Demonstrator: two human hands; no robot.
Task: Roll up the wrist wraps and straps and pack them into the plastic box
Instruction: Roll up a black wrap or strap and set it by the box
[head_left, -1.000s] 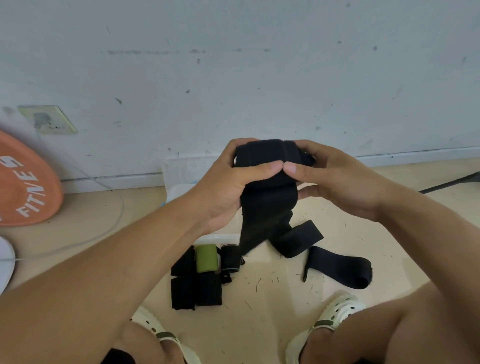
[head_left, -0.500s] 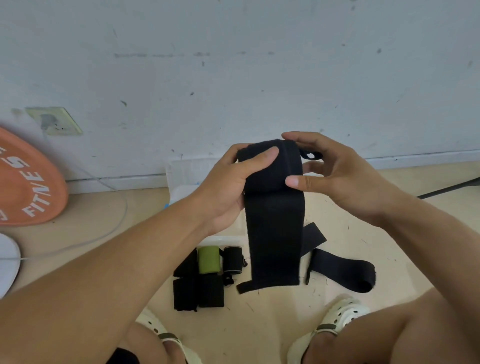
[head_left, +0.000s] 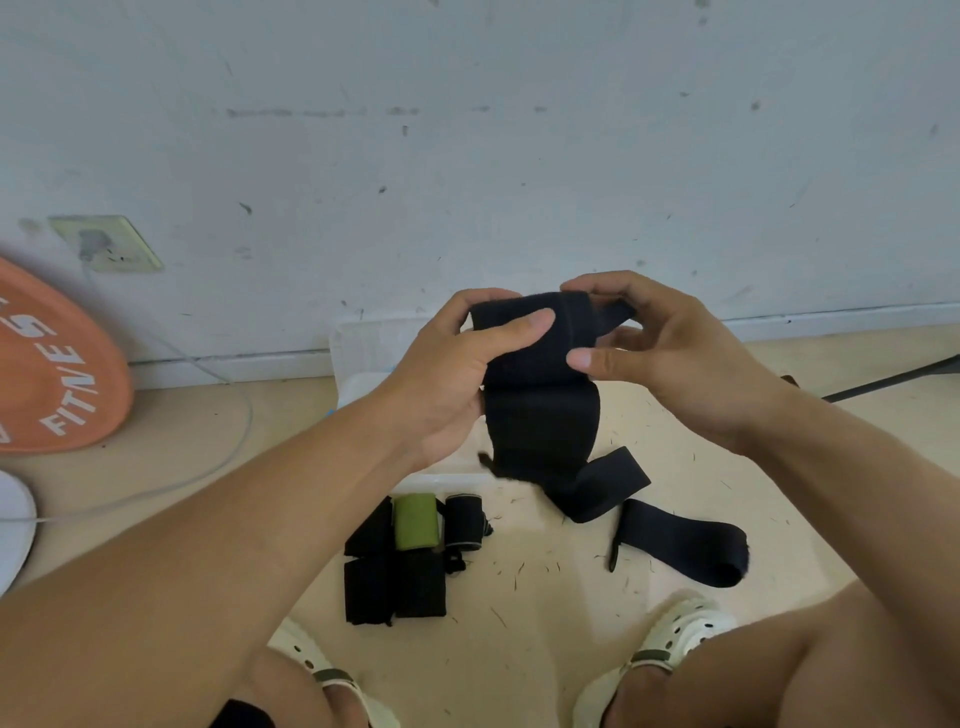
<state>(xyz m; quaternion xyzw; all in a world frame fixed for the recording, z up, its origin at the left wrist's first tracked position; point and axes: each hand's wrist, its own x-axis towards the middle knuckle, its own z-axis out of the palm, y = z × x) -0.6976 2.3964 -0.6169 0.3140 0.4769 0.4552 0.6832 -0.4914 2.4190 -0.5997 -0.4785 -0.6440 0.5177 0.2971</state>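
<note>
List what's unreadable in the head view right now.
- Plastic box: its inside and most of its walls are hidden behind the left hand and the black wrap.
- Orange plate: lettering cut off by the left edge.
- Wrap's rolled core: covered by the right hand.

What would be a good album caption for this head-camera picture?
Both hands, left and right, roll a black wrap above rolled wraps on the floor.
</note>
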